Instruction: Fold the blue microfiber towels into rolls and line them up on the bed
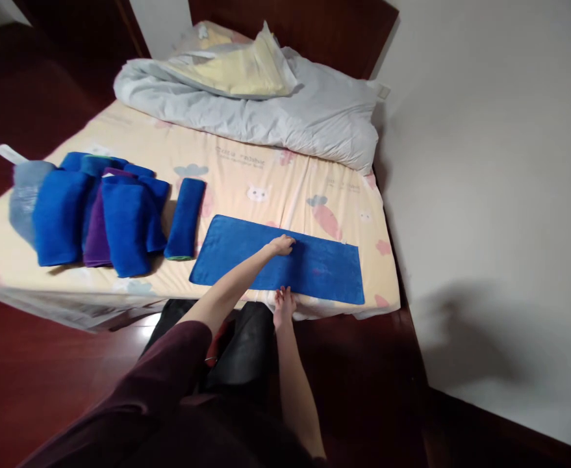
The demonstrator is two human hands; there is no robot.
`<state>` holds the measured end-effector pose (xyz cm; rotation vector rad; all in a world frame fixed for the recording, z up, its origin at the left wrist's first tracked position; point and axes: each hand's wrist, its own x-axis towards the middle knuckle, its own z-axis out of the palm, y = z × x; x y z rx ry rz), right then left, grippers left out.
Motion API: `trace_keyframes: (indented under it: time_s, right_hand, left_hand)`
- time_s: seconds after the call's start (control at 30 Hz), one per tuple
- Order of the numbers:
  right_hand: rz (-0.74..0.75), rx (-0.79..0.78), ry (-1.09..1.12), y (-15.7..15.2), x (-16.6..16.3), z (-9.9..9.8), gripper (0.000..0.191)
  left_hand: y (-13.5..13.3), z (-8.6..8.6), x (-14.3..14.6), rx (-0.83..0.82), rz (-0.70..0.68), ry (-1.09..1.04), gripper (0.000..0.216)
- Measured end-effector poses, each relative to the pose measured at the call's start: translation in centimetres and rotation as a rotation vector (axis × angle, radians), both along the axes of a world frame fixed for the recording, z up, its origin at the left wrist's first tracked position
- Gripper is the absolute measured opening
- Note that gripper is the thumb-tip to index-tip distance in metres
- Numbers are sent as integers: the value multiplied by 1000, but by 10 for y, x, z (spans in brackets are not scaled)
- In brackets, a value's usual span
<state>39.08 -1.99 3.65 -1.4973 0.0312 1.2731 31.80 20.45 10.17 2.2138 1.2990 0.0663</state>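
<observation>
A blue towel point(236, 250) lies spread out along the bed's near edge, its long side running left to right. My left hand point(282, 245) reaches over its middle, fingers curled and pinched at the cloth close to the far edge. At the near edge, my right hand point(284, 305) has its fingertips closed on the border of the same towel. A shallow crease runs between the two hands. Left of the towel sits a rolled blue towel point(186, 218) with a green edge, apart from both hands.
Several folded blue towels point(124, 224), a purple towel point(97, 234) and a grey-blue bundle point(26, 195) are piled at the bed's left. A white quilt point(334, 107) and a pale yellow pillow point(246, 68) lie toward the headboard point(314, 29). A white wall point(490, 195) stands at right.
</observation>
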Motion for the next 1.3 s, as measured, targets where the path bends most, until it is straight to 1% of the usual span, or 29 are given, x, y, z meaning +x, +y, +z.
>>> trace_keyframes:
  time_s: [0.07, 0.13, 0.23, 0.33, 0.5, 0.57, 0.73, 0.87, 1.0, 1.13, 1.3]
  right_hand:
    - [24, -7, -27, -2, 1, -6, 24]
    - [38, -8, -47, -6, 0, -11, 29]
    - [61, 12, -82, -10, -3, -17, 43]
    - [91, 16, -114, -11, -5, -20, 49]
    - [83, 5, -94, -15, 0, -19, 46]
    - [98, 6, -77, -17, 2, -17, 45]
    - [74, 12, -4, -18, 4, -10, 42]
    - [50, 20, 35, -18, 3, -4, 41]
    - [-15, 33, 101, -16, 3, 3, 36]
    - [-63, 50, 145, -14, 4, 11, 33]
    - [-55, 47, 132, -20, 3, 20, 32]
  left_hand:
    - [24, -5, 14, -22, 36, 18, 48]
    - [41, -11, 25, -55, 67, 34, 48]
    - [54, -18, 35, -89, 109, 46, 49]
    - [55, -21, 41, -84, 160, 38, 48]
    - [51, -21, 45, -58, 243, 6, 44]
    - [50, -21, 46, -61, 263, -3, 41]
    - [47, -19, 48, -79, 306, -7, 36]
    - [46, -12, 50, -101, 330, -9, 36]
    - [49, -2, 50, -120, 352, -8, 36]
    - [52, 6, 49, -105, 363, -27, 35]
    - [53, 14, 44, -73, 368, -79, 33]
